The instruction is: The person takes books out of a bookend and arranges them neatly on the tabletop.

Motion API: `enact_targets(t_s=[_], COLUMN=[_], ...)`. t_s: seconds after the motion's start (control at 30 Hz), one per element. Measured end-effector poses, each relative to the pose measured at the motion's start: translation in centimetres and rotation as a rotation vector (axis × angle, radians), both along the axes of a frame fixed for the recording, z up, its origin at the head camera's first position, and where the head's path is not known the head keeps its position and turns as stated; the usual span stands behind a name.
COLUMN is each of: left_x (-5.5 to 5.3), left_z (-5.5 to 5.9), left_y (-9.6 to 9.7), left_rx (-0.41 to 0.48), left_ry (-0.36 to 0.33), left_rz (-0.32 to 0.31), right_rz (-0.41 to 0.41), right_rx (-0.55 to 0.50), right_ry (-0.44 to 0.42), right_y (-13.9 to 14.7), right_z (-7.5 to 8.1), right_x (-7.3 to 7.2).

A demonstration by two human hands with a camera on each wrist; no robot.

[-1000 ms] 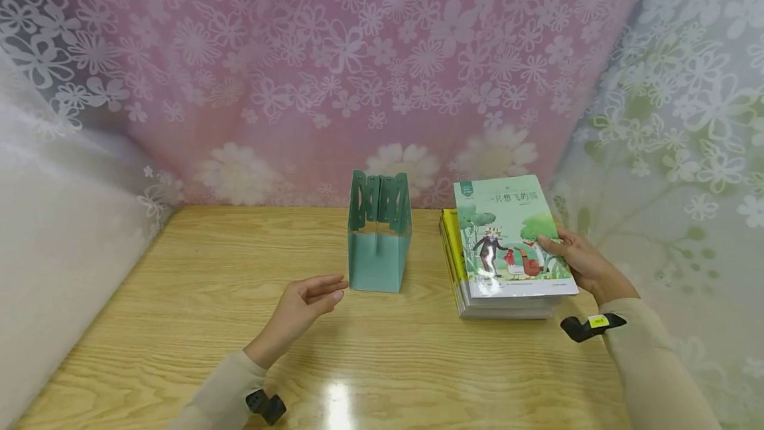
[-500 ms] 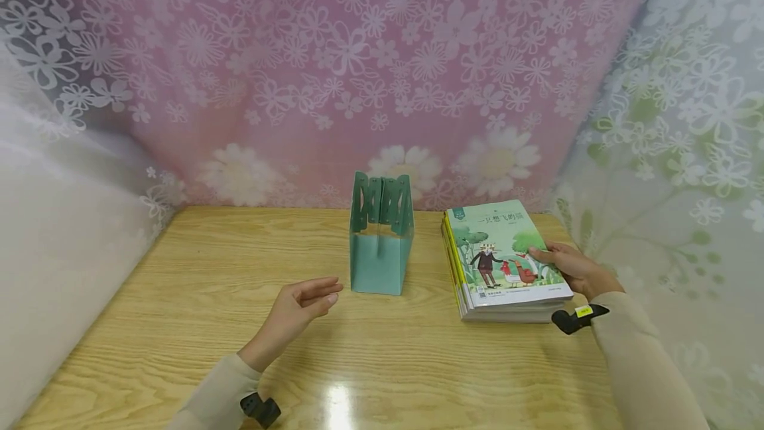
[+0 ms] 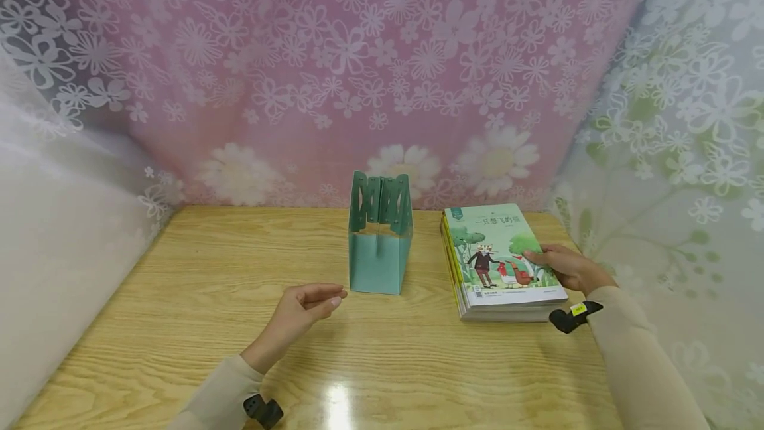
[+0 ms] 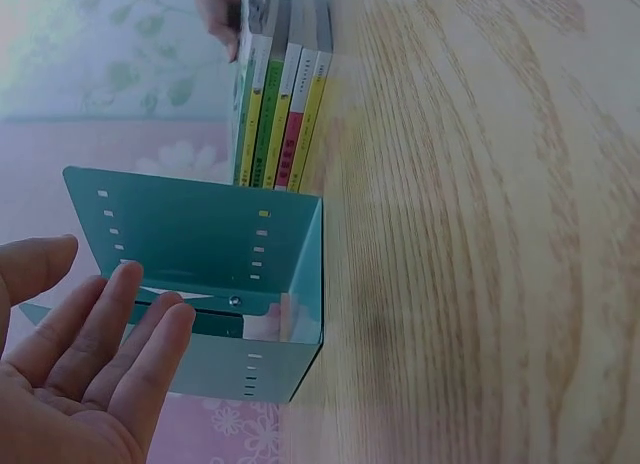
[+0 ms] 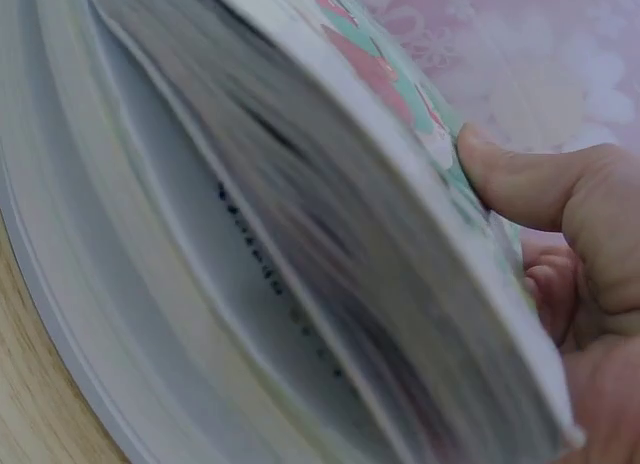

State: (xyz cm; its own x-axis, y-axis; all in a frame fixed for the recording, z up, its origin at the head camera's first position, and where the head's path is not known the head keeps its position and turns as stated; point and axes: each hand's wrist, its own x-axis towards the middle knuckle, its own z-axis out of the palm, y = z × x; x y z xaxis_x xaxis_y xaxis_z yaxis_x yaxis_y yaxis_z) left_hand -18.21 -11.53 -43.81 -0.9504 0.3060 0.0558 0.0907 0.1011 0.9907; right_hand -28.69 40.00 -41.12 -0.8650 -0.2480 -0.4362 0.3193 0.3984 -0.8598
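Observation:
My right hand point(image 3: 570, 267) grips the right edge of a green picture book point(image 3: 501, 251), thumb on its cover and fingers at its side. That book lies on top of a stack whose spines point(image 4: 285, 104) show yellow, green and pink in the left wrist view. Along the edge near my hand, the right wrist view shows a gap under the top book's pages point(image 5: 330, 254). A teal metal book rack point(image 3: 377, 264) with slotted sides stands upright left of the stack. My left hand point(image 3: 301, 314) hovers at the rack's lower left, fingers relaxed and holding nothing.
All of this stands on a light wooden table point(image 3: 239, 251). A pink floral curtain point(image 3: 358, 85) hangs behind its far edge, with a pale floral cloth point(image 3: 674, 151) on the right and a white one point(image 3: 65, 198) on the left.
My right hand has lowered the green book left and down onto the stack, where it lies lined up with the others. My left hand and the rack have barely moved.

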Motion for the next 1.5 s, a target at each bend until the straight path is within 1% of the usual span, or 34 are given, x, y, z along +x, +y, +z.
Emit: enact_targets(t_s=[0.1, 0.23, 0.37, 0.47, 0.6, 0.67, 0.73, 0.9, 0.97, 1.13, 1.23, 1.37, 1.43, 1.5], left_x=[0.1, 0.1, 0.0, -0.1, -0.2, -0.1, -0.1, -0.2, -0.2, -0.2, -0.1, -0.1, -0.1, -0.1], left_z=[0.0, -0.1, -0.3, -0.4, -0.4, -0.4, -0.5, -0.7, -0.8, -1.0, -0.9, -1.0, -0.9, -0.7], left_y=[0.1, 0.1, 0.1, 0.1, 0.1, 0.0, 0.0, 0.0, 0.0, -0.1, -0.2, -0.4, -0.7, -1.0], left_rx=[-0.004, -0.007, -0.004, -0.005, -0.013, -0.018, -0.025, -0.03, -0.027, -0.029, -0.034, -0.045, -0.073, -0.131], left_ry=[-0.002, 0.007, 0.01, 0.007, 0.025, 0.034, 0.04, 0.024, 0.021, 0.033, 0.039, 0.029, 0.035, 0.07], left_rz=[-0.003, 0.006, 0.022, 0.031, 0.023, 0.017, 0.015, 0.03, 0.031, 0.02, 0.015, -0.015, -0.033, -0.039], right_rz=[0.032, 0.04, 0.007, -0.033, -0.063, -0.068, -0.054, -0.017, -0.015, -0.025, -0.034, -0.047, -0.044, -0.038], right_rx=[0.01, 0.055, 0.175, 0.266, 0.369, 0.423, 0.497, 0.712, 0.745, 0.74, 0.735, 0.721, 0.725, 0.742], right_ry=[-0.007, -0.011, 0.016, 0.027, 0.045, 0.072, 0.111, 0.243, 0.294, 0.365, 0.384, 0.379, 0.372, 0.372], right_y=[-0.1, -0.3, -0.8, -1.2, -1.6, -1.7, -1.9, -2.1, -2.2, -2.1, -2.2, -2.2, -2.3, -2.4], right_z=[0.1, 0.4, 1.0, 1.6, 2.3, 2.5, 2.6, 2.6, 2.4, 1.7, 1.4, 1.2, 1.2, 1.2], right_x=[-0.3, -0.5, -0.4, -0.3, -0.2, -0.1, 0.0, 0.1, 0.3, 0.9, 1.0, 1.1, 1.2, 1.2])
